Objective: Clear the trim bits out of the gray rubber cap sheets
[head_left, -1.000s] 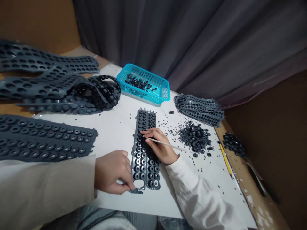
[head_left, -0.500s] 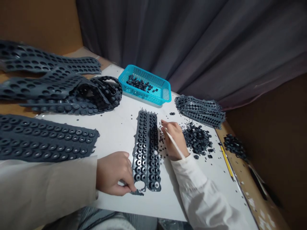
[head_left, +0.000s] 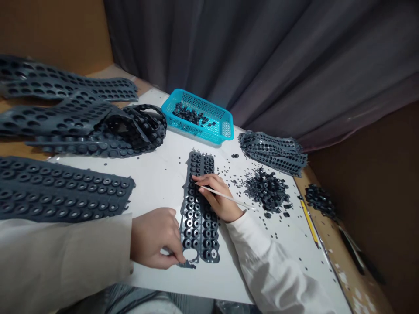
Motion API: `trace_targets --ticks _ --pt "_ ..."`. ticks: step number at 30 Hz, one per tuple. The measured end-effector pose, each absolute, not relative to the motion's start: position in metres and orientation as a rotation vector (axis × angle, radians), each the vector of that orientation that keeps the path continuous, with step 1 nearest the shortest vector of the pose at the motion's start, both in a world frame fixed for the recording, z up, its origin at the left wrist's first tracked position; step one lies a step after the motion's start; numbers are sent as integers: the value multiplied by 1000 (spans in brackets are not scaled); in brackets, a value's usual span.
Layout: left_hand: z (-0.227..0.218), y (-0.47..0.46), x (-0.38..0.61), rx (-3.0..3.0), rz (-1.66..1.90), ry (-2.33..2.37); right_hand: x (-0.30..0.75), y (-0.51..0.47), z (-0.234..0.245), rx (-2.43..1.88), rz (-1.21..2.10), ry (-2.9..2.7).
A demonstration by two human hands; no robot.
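A dark grey rubber sheet [head_left: 200,226] of moulded rings lies lengthwise on the white board, with a round hole torn through at its near left end. My left hand [head_left: 157,237] pinches the sheet's near left corner between thumb and fingers. Over the middle of the sheet, my right hand [head_left: 220,198] grips a thin whitish stick [head_left: 240,203], whose point reaches the left rows of rings. The fingers partly hide the rings there. To the right sits a pile of small dark rubber pieces [head_left: 269,189], with tiny round bits scattered around it.
Behind stands a turquoise basket [head_left: 231,118] holding dark pieces. Perforated rubber sheets [head_left: 70,115] heap up at the left, above a ringed sheet [head_left: 65,189]. A folded perforated bundle [head_left: 274,150], a yellow pencil-like tool [head_left: 309,221] and another dark pile [head_left: 320,199] are at the right.
My right hand has moved left with the stick, from the sheet's right edge to over its left rows. My left hand keeps its pinch on the corner.
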State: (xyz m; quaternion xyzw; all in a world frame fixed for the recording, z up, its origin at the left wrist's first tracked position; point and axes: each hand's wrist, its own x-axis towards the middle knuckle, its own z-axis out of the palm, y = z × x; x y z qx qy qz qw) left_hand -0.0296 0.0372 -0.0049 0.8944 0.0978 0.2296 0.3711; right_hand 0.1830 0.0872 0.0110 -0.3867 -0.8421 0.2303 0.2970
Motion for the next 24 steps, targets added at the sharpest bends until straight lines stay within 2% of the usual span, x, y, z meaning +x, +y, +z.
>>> trace_targets --ticks 6,10,13,19,24 --pt "-6 36 -29 2300 596 260 187 96 10 -983 243 -2473" --pt "-5 37 -30 2302 597 257 198 108 14 -1062 69 -2405" --pt "-5 37 -31 2294 592 259 207 111 18 -1131 165 -2230" --pt "-6 36 -31 2282 590 258 195 102 16 -1104 689 -2074" --pt "-4 37 -30 2301 586 259 181 102 10 -1055 688 -2144"
